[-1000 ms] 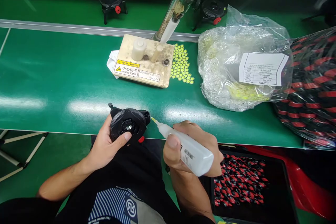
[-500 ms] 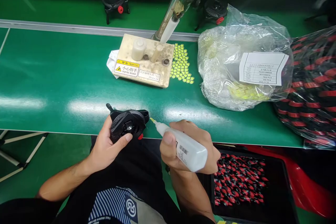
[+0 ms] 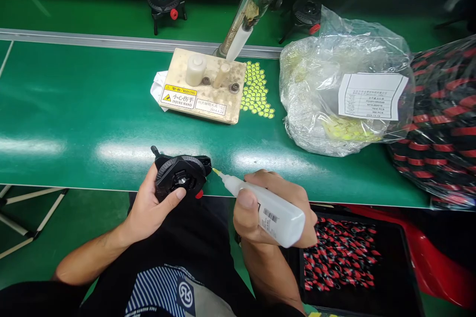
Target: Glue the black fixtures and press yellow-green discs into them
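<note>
A round black device (image 3: 181, 177) with a red knob is held over the front edge of the green bench by my left hand (image 3: 150, 208), the thumb across its top. My right hand (image 3: 275, 208) is wrapped round a white squeeze bottle (image 3: 277, 215) with a barcode label. The bottle's thin yellowish tip points left, close beside the small lug on the device's right side. Whether tip and lug touch is hard to tell.
Behind stands a beige fixture block (image 3: 208, 86) beside many yellow-green discs (image 3: 256, 91). A plastic bag (image 3: 312, 104) lies right of them. A black tray (image 3: 394, 267) of red-black parts is at lower right. Similar devices (image 3: 163, 0) stand at the back.
My right hand and the bottle's body have shifted slightly right, the tip staying near the lug. The devices at the back have moved a little to the right.
</note>
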`<state>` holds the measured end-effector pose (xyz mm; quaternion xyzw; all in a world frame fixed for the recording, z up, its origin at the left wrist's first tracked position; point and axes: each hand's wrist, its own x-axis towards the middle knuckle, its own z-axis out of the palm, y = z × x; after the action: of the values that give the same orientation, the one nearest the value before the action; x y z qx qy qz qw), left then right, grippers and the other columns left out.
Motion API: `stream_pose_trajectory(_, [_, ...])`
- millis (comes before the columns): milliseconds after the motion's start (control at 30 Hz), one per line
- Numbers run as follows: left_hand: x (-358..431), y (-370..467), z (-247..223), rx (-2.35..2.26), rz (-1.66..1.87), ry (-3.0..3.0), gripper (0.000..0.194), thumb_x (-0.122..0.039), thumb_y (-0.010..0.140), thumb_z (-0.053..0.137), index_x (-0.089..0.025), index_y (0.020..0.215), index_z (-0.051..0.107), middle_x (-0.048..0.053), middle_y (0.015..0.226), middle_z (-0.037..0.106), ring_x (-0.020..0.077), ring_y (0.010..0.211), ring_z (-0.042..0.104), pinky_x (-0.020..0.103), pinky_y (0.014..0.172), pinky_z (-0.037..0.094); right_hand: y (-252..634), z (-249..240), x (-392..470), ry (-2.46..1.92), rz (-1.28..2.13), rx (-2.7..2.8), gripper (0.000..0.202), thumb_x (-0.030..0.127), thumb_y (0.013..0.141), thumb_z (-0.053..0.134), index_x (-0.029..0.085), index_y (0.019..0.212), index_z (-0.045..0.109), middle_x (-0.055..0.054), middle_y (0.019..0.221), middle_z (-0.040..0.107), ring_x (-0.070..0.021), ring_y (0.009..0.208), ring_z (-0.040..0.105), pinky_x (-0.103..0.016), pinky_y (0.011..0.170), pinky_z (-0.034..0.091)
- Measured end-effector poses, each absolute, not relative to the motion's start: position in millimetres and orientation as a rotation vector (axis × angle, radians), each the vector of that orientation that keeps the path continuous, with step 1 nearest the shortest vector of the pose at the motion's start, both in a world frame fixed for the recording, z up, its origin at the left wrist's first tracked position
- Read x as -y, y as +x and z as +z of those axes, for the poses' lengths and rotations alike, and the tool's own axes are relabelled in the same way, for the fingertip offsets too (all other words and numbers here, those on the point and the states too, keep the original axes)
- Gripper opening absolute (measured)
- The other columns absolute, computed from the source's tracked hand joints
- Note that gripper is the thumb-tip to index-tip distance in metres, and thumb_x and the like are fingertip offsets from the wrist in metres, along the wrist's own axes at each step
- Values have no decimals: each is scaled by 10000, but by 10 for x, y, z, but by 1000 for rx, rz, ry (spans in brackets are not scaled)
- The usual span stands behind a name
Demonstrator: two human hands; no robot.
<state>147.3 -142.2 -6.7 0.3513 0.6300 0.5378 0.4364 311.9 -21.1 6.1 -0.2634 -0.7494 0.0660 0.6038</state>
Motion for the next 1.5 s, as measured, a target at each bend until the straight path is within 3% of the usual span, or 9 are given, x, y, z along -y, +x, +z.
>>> stream_pose_trajectory(167, [1420, 1468, -58, -1569, 1345, 887, 420, -356, 950, 753, -207, 1326, 638, 77, 1207, 749, 262, 1131, 720, 375, 1007, 582, 3112, 76, 207, -641, 213, 1735, 50, 224, 963, 671, 193, 996, 650, -18, 760, 680, -162, 543, 591, -298, 428, 514])
stream_pose_trajectory(367, [1417, 1455, -66, -1544, 1358, 886, 398, -342, 956, 747, -207, 1315, 640, 65, 1182, 764, 239, 1094, 735, 351, 980, 590, 3106, 75, 215, -661, 304, 1693, 50, 183, 949, 677, 180, 998, 666, -19, 804, 682, -154, 611, 620, -282, 476, 542])
stream_pose_trajectory(533, [1410, 1431, -93, -1527, 1379, 871, 403, -362, 946, 756, -194, 1298, 655, 74, 1157, 772, 245, 1069, 742, 354, 955, 599, 3102, 133, 232, -732, 401, 1699, 64, 184, 975, 635, 200, 917, 659, -40, 787, 677, -182, 610, 639, -325, 472, 535])
stream_pose_trajectory(700, [1424, 1421, -147, -1506, 1400, 829, 422, -374, 932, 768, -204, 1304, 666, 73, 1153, 774, 253, 1066, 740, 364, 960, 601, 3135, 89, 230, -753, 414, 1692, 65, 255, 966, 681, 197, 939, 677, -28, 799, 689, -164, 584, 629, -296, 454, 503])
stream_pose_trajectory(1333, [1449, 1413, -202, -1478, 1395, 730, 450, -387, 919, 784, -199, 1313, 675, 90, 1175, 758, 254, 1069, 723, 354, 957, 592, 3152, -16, 245, -756, 470, 1640, 89, 263, 956, 690, 190, 1006, 698, -25, 807, 687, -159, 586, 612, -287, 459, 472])
stream_pose_trajectory(1500, [1473, 1417, -227, -1474, 1387, 680, 473, -391, 916, 786, -207, 1336, 669, 96, 1216, 752, 270, 1116, 713, 363, 977, 591, 3240, 15, 215, -857, 635, 1562, 161, 356, 969, 684, 203, 1010, 711, -32, 812, 676, -172, 590, 623, -301, 489, 498])
